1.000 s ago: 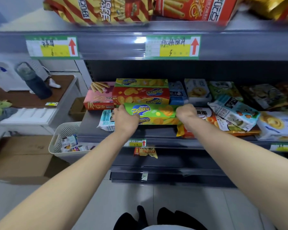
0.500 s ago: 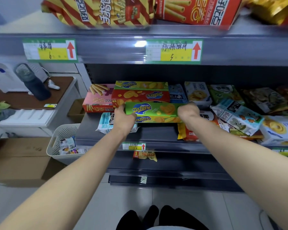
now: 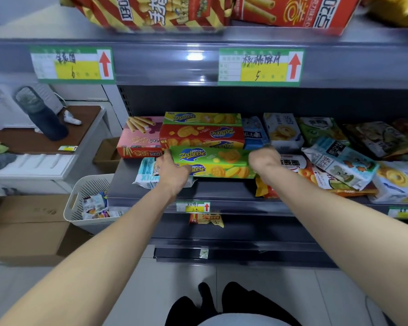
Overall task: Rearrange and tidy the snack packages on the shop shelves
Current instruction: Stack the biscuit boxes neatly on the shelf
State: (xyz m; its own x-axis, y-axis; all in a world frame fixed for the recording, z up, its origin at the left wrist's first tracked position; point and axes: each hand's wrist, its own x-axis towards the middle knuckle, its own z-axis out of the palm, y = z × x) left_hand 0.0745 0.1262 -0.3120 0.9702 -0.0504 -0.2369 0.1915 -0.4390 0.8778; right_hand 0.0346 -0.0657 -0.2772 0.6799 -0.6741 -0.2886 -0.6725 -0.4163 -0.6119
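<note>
Green and yellow, the Zecheese box (image 3: 212, 161) sits in nearly the same spot as a second ago. In that time it rose a little off the shelf (image 3: 222, 190), and it now sits back against the foot of the red Zecheese box (image 3: 201, 135), with both hands still on it. This looks like a squaring-up nudge more than a carry. The box is probably being lined up as a front row before the stack, so this part of the tidying seems close to done, while the heap of loose bags to the right is still untouched.

The left hand (image 3: 172, 171) grips the box's left end, and the right hand (image 3: 264, 158) grips its right end. Only the backs of the hands show, but the fingers of each curl closed round the cardboard and hold nothing else.

The box is long and flat. Its printed top face is turned upward and shows a blue logo and round yellow biscuits, and its narrow front face is toward the aisle. It lies level, roughly parallel to the shelf edge, and looks rigid and undented. A second green box (image 3: 201, 118) lies on top of the red one. A pink wafer-stick box (image 3: 139, 142) stands just left of the stack, and a pale blue packet (image 3: 146, 172) lies partly beneath the left wrist.
</note>
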